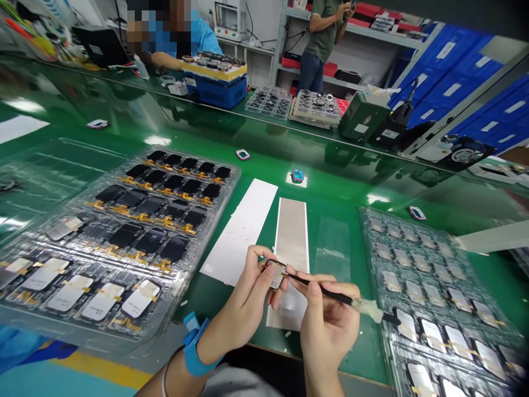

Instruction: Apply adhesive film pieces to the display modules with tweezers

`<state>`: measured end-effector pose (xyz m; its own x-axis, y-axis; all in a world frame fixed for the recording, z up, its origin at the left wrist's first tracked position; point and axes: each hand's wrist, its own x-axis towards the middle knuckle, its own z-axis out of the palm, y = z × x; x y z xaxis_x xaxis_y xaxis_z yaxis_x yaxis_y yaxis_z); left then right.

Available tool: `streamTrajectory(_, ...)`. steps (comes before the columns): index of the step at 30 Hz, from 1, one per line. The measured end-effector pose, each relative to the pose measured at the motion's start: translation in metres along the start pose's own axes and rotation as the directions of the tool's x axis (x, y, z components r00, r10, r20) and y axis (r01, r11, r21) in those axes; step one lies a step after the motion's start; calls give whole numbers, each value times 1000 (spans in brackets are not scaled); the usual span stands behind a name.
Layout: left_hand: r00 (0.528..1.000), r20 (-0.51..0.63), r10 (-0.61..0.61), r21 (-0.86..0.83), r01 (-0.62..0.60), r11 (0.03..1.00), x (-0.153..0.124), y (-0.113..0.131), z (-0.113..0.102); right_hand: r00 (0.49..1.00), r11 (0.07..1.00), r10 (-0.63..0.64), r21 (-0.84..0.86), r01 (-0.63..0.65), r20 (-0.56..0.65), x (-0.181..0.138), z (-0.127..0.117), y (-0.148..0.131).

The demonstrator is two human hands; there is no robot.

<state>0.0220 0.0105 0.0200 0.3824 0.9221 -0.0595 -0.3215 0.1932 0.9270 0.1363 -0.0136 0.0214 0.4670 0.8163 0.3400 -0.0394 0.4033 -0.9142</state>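
Note:
My left hand (pixel 248 298) pinches a small square display module (pixel 276 275) with a gold flex tail, held above the table's front edge. A blue strap circles that wrist. My right hand (pixel 326 325) grips black tweezers (pixel 330 295) wrapped in tape near their back end; the tips touch the module's top edge. Under both hands lies a grey sheet (pixel 291 242), with a white strip (pixel 243 229) to its left.
A clear tray (pixel 124 231) of dark and silver modules sits at left; another tray (pixel 438 298) of silver modules at right. Small watch cases (pixel 297 176) dot the green belt. Two other people work at the far side, near a blue bin (pixel 215 82).

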Motion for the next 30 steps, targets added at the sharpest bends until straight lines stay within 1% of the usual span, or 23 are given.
streamTrajectory(8,1000,-7,-3,14,3,1000,-1,-1,-1,1000,1000,16,-2,-16,13,0,-3,3)
streamTrajectory(12,1000,-14,21,34,-20,999,-1,-3,0,1000,1000,7,-26,-7,1,0,-3,3)
streamTrajectory(17,999,-40,32,74,-29,997,-1,-5,0,999,1000,14,-7,-14,28,-1,-3,2)
streamTrajectory(19,997,-66,32,83,-26,996,0,-7,-1,1000,1000,3,28,-3,5,-1,-5,2)
streamTrajectory(22,993,-112,38,103,-26,994,4,-9,-2,996,998,-16,54,21,-92,0,-7,2)
streamTrajectory(24,993,-115,42,118,-28,993,3,-7,-1,991,998,-32,44,38,-133,0,-7,2)
streamTrajectory(27,994,-59,93,232,-77,970,-10,4,-2,980,995,-100,2,102,-171,0,-4,2)
streamTrajectory(30,985,-15,170,438,-146,887,-34,25,-14,964,986,-157,-88,141,-214,-1,0,3)
